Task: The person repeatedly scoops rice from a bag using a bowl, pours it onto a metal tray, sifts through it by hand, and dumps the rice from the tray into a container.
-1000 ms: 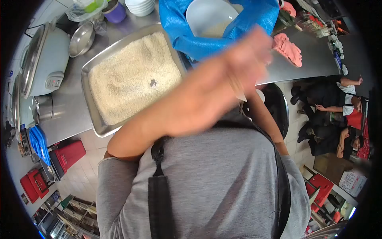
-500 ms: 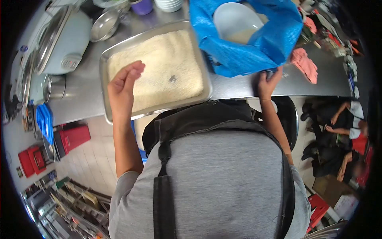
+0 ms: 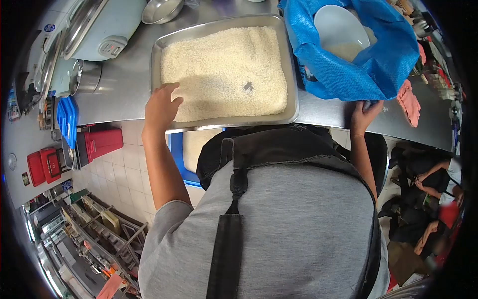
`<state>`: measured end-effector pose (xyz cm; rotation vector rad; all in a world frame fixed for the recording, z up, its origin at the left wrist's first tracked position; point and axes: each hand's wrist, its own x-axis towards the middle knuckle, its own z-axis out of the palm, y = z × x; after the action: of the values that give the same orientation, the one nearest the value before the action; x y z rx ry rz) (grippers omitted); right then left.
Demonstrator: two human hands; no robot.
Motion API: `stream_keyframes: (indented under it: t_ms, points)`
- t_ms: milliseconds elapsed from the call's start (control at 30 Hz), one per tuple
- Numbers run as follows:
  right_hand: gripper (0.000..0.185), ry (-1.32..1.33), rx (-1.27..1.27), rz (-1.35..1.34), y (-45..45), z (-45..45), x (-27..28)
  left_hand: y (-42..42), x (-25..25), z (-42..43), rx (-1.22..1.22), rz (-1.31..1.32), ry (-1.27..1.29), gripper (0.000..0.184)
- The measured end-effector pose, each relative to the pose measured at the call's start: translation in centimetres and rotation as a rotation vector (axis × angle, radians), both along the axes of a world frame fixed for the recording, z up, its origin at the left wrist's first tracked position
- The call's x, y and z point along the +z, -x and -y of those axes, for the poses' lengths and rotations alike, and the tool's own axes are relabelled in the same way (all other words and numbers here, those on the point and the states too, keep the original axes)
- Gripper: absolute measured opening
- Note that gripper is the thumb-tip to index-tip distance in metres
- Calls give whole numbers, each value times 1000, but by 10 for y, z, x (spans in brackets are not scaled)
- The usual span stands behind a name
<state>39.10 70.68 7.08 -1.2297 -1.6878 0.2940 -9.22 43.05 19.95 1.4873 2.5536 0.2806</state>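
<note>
A metal tray [image 3: 292, 112] on the counter holds a broad layer of pale rice [image 3: 219, 65], with a small bare patch toward its right side. My left hand [image 3: 163, 107] is at the tray's left front corner, thumb and fingers apart over the rice's edge, holding nothing. Beside the tray stands an open blue woven bag [image 3: 343, 79], with a white bowl [image 3: 339, 27] tilted on rice inside. At the counter's edge below the bag, my right hand [image 3: 366, 118] has its fingers curled around a small dark object, too hidden to name.
A rice cooker [image 3: 107, 37], a metal bowl [image 3: 162, 11] and a metal pot [image 3: 88, 77] stand to the left. A pink cloth [image 3: 409, 103] lies right of the bag. Under the counter is a blue tub [image 3: 177, 154] with pale contents. Seated people [image 3: 428, 184] are at far right.
My left hand has come down from above the rice to the tray's left side, and its pinched fingers have spread. My right hand stays by the bag. The whole view has shifted.
</note>
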Motion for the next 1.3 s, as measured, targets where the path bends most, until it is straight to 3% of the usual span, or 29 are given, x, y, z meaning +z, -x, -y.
stream_keyframes:
  t_ms: [133, 267, 367, 467, 600, 700, 800, 900, 1000, 1100, 1300]
  points:
    - [68, 3, -1, 6, -2, -1, -2, 27, -19, 19, 81, 63, 81, 51]
    - [66, 0, -7, 46, -3, -3, -3, 15, -38, 17, 100, 127, -21, 60]
    - [62, -11, -28, 82, -2, 0, 0, -13, -45, -2, 80, 42, -106, 60]
    - [60, -10, -12, 47, -3, -3, -4, -45, -43, -36, 87, 149, -107, 52]
    - [56, -28, 28, -18, 2, -3, 0, -85, -57, -71, -104, 201, -205, 46]
    - [53, 16, 50, -31, -1, -3, -2, -107, -37, -83, -320, 471, -223, 39]
    - [53, 33, 33, -21, 2, -2, 2, -82, -35, -81, -256, 454, -347, 33]
    - [55, 12, 6, 39, 3, 0, 5, -25, -37, -64, -58, 209, -431, 33]
    - [54, -1, 10, 67, 1, -1, 3, 20, -42, -41, 136, -59, -274, 38]
    - [54, 0, 17, 44, -1, -3, 2, 29, -61, -36, 220, -154, -180, 42]
    - [54, 21, 3, 35, -5, -6, -8, -45, -61, -78, 4, -4, -250, 44]
